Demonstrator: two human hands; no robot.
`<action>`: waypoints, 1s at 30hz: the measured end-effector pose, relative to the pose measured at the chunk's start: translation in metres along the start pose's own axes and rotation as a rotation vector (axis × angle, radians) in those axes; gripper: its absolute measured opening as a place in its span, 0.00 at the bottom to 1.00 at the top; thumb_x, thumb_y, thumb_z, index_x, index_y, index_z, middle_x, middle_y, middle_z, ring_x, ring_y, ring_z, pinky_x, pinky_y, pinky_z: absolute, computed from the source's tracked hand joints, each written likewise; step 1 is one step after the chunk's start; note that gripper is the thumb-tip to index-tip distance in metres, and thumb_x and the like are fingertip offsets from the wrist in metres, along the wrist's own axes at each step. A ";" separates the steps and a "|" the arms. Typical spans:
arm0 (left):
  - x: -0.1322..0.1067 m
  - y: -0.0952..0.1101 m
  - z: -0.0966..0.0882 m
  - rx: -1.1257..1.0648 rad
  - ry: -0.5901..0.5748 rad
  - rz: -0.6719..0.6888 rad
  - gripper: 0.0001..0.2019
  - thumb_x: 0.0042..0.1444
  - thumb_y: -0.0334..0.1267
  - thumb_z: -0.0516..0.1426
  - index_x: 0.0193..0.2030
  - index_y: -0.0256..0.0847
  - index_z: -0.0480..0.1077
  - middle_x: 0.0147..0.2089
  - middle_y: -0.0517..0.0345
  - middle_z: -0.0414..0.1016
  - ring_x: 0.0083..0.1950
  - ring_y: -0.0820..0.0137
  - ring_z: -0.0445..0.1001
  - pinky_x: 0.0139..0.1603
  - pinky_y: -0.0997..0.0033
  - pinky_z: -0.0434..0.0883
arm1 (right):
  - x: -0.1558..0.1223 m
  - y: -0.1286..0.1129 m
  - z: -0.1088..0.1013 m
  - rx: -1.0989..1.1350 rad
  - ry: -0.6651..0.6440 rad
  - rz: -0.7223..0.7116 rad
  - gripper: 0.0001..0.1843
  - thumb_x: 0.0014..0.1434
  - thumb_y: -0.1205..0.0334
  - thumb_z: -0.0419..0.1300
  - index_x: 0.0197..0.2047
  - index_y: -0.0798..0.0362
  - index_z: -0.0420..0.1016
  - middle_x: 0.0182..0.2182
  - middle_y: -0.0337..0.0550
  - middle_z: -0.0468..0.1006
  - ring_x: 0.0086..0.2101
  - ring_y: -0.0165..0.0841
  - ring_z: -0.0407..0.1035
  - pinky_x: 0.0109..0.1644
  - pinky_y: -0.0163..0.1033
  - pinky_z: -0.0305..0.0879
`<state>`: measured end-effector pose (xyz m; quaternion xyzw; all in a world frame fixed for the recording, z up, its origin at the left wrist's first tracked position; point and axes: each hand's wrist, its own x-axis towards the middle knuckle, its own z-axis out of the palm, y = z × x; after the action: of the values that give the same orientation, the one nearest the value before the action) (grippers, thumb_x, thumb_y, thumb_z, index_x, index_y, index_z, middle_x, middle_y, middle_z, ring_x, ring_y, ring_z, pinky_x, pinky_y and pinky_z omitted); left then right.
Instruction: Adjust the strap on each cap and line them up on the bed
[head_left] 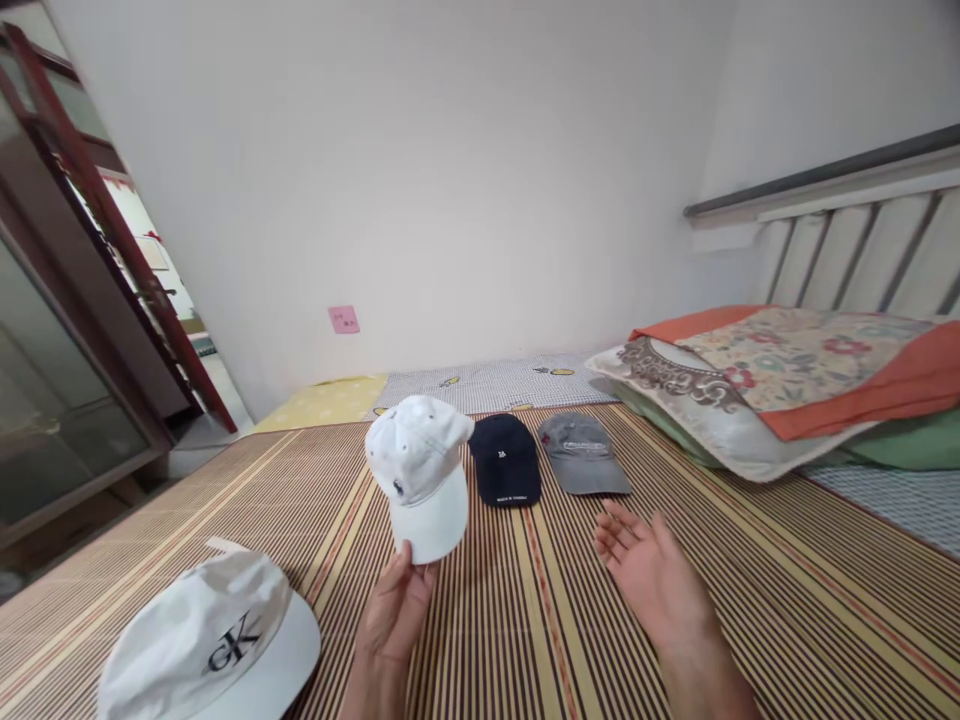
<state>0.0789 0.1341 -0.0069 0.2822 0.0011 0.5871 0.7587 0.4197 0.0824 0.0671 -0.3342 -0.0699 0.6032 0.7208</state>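
Observation:
My left hand (396,608) pinches the brim of a white baseball cap (418,475) with a small dark emblem, thumb on top and fingers beneath. The cap is held up, its crown leaning away from me. Just right of it lies a navy cap (504,458) with small white lettering, its left edge partly covered by the white one. Beside that sits a grey cap (583,452), brim toward me. My right hand (649,570) is open, palm up and empty, a little in front of the grey cap. A larger off-white cap with black letters (214,645) rests at the lower left.
A striped bamboo mat (600,650) covers the bed. Stacked pillows (810,380) lie at the right beside a white radiator (862,250). Patterned cloth (480,385) runs along the wall, which carries a pink socket plate (344,320). A dark red door (112,200) stands at the left.

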 end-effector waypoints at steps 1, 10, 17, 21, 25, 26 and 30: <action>0.003 0.006 -0.007 0.009 0.030 0.017 0.24 0.75 0.30 0.44 0.67 0.48 0.73 0.66 0.51 0.79 0.68 0.66 0.76 0.72 0.66 0.70 | 0.001 0.000 0.000 0.005 0.002 0.006 0.28 0.76 0.48 0.47 0.43 0.57 0.82 0.32 0.47 0.82 0.35 0.35 0.76 0.41 0.39 0.76; 0.065 0.028 -0.021 0.100 0.633 0.070 0.29 0.70 0.24 0.51 0.75 0.43 0.61 0.54 0.47 0.87 0.52 0.67 0.86 0.64 0.68 0.77 | 0.008 0.001 -0.001 0.009 0.035 0.007 0.24 0.76 0.54 0.50 0.39 0.57 0.83 0.30 0.45 0.81 0.31 0.33 0.75 0.36 0.36 0.76; 0.128 0.033 -0.034 0.153 0.753 0.070 0.24 0.67 0.22 0.55 0.69 0.38 0.67 0.41 0.52 0.89 0.39 0.69 0.87 0.46 0.74 0.83 | 0.012 -0.001 -0.005 0.026 0.043 -0.008 0.23 0.75 0.57 0.51 0.38 0.58 0.83 0.30 0.46 0.81 0.30 0.33 0.75 0.33 0.34 0.76; 0.150 0.030 -0.045 0.176 0.826 0.055 0.22 0.66 0.20 0.55 0.64 0.40 0.71 0.44 0.53 0.87 0.37 0.70 0.86 0.40 0.74 0.84 | 0.016 0.000 -0.009 0.027 0.033 -0.009 0.22 0.75 0.58 0.52 0.38 0.57 0.84 0.30 0.46 0.81 0.30 0.33 0.75 0.32 0.34 0.77; 0.153 0.024 -0.056 0.191 0.895 0.042 0.19 0.68 0.25 0.57 0.64 0.38 0.70 0.53 0.50 0.84 0.38 0.71 0.84 0.37 0.71 0.84 | 0.018 0.000 -0.012 0.010 0.035 -0.004 0.21 0.74 0.58 0.53 0.39 0.56 0.84 0.29 0.45 0.80 0.30 0.33 0.74 0.32 0.34 0.78; 0.152 0.023 -0.058 0.192 0.907 0.039 0.18 0.69 0.27 0.57 0.64 0.38 0.70 0.54 0.50 0.83 0.40 0.70 0.84 0.37 0.70 0.84 | 0.019 0.000 -0.012 0.006 0.036 -0.004 0.20 0.74 0.58 0.53 0.39 0.56 0.84 0.30 0.45 0.80 0.30 0.33 0.75 0.32 0.34 0.78; 0.143 0.021 -0.061 0.196 0.929 0.032 0.18 0.69 0.28 0.57 0.65 0.38 0.70 0.55 0.47 0.84 0.41 0.69 0.85 0.36 0.71 0.84 | 0.019 0.002 -0.009 0.005 0.038 -0.006 0.20 0.74 0.58 0.53 0.39 0.56 0.84 0.30 0.45 0.80 0.30 0.33 0.75 0.31 0.33 0.78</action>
<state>0.0840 0.2903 -0.0016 0.0599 0.3915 0.6599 0.6385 0.4280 0.0960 0.0535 -0.3435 -0.0555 0.5947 0.7247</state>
